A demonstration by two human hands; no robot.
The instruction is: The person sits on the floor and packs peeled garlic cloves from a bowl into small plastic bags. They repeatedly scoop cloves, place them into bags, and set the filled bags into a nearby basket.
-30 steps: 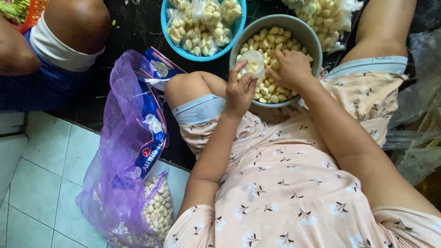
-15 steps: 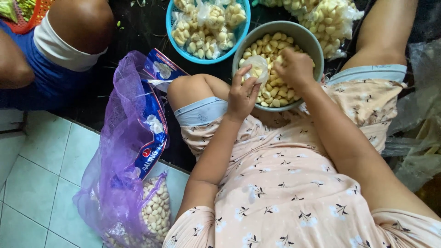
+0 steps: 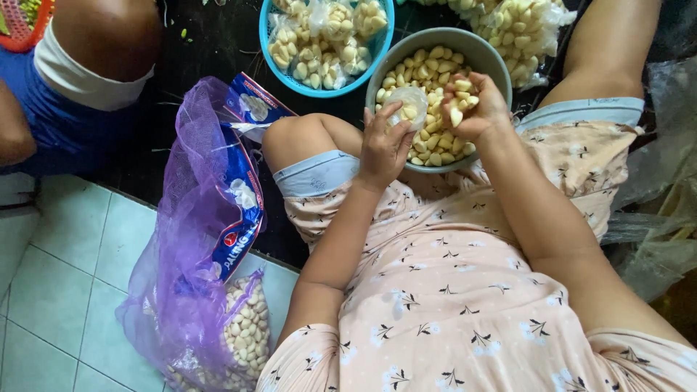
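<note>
- The purple mesh sack (image 3: 196, 239) is the biggest thing here. It lies well to the left of the grey bowl (image 3: 479, 51), slumped on the tiled floor, with peeled garlic cloves showing through its lower end.
- The blue basket (image 3: 272, 54) sits just to the left of the grey bowl, nearly touching its rim, and holds small clear packets already filled with cloves.
- The grey bowl rests between the person's knees and is heaped with loose peeled garlic cloves (image 3: 428, 149).
- More filled packets (image 3: 519, 25) lie just behind the grey bowl, on its right side.
- The right hand (image 3: 472, 109) hovers over the right half of the grey bowl, cupped and closed around a scoop of cloves; a few show between the fingers.
- The left hand (image 3: 385, 141) sits at the near left rim of the grey bowl, fingers pinched on the small clear bag (image 3: 408, 107) and holding its mouth up.
- The small clear bag hangs over the left part of the grey bowl and seems to hold only a few cloves so far.
- The step in hand looks like filling: a scooped handful goes into the held bag.
- The next move calls for the right hand to meet the bag's mouth squarely, while the left keeps the opening wide so no cloves spill.
</note>
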